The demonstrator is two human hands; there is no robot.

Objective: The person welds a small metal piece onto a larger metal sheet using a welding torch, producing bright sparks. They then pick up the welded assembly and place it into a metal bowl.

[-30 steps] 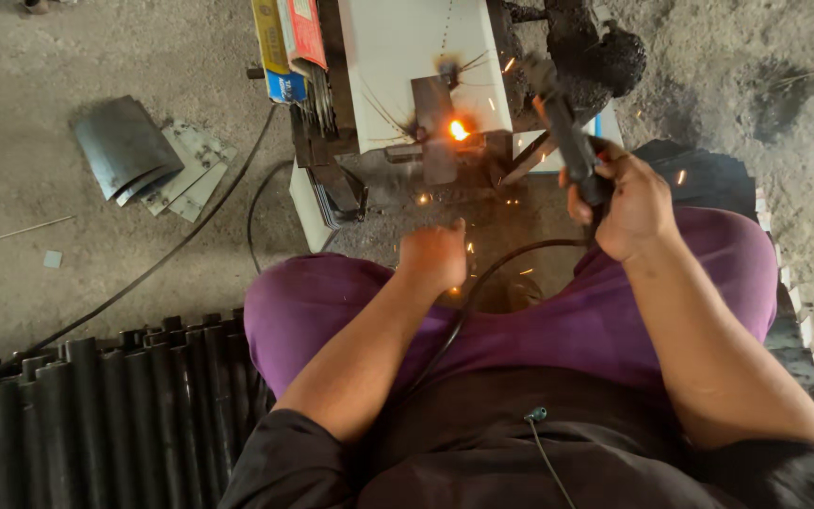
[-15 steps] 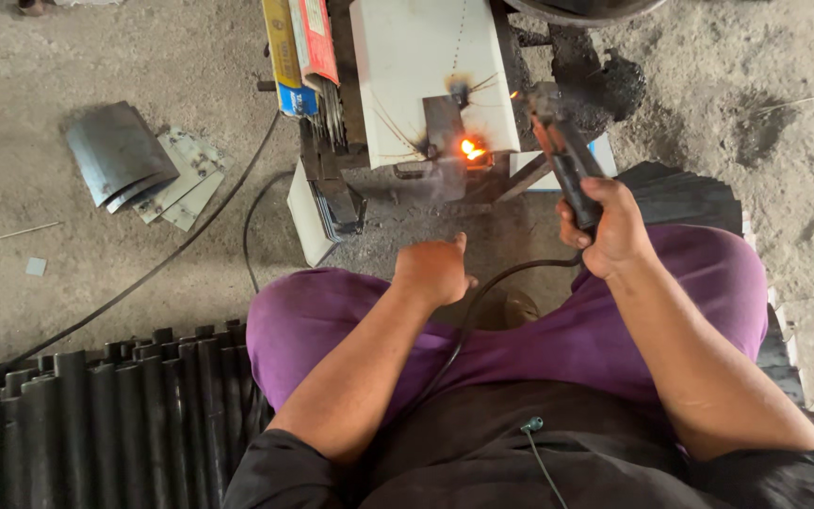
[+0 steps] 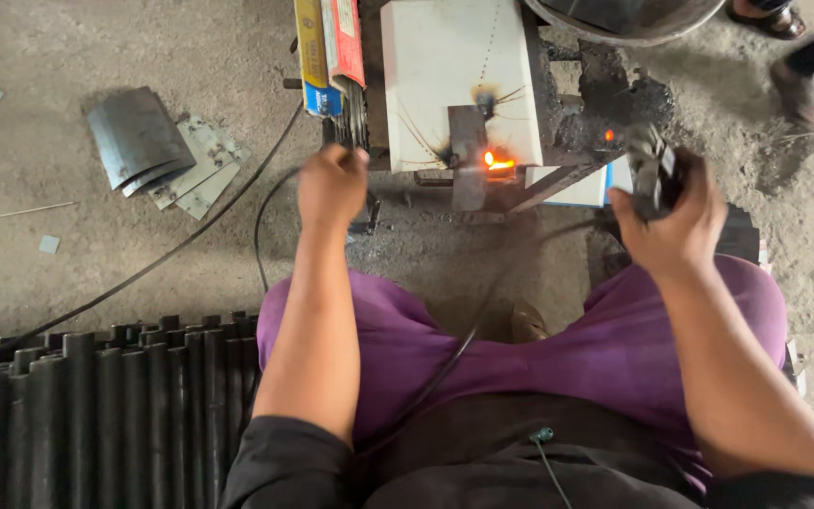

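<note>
The right hand (image 3: 675,221) has its fingers wrapped tight around a dark welding electrode holder (image 3: 650,170), held just right of the white tabletop (image 3: 445,66). The left hand (image 3: 330,184) is loosely curled, fingertips touching the bundle of welding rods (image 3: 355,113) that sticks out of the yellow and red packets (image 3: 327,42). Between both hands, a small metal piece (image 3: 468,155) hangs at the tabletop's edge, a glowing orange weld spot (image 3: 496,162) beside it. Black ribbed tubes (image 3: 96,415) lie at lower left; curved metal sheets (image 3: 157,151) rest on the floor.
</note>
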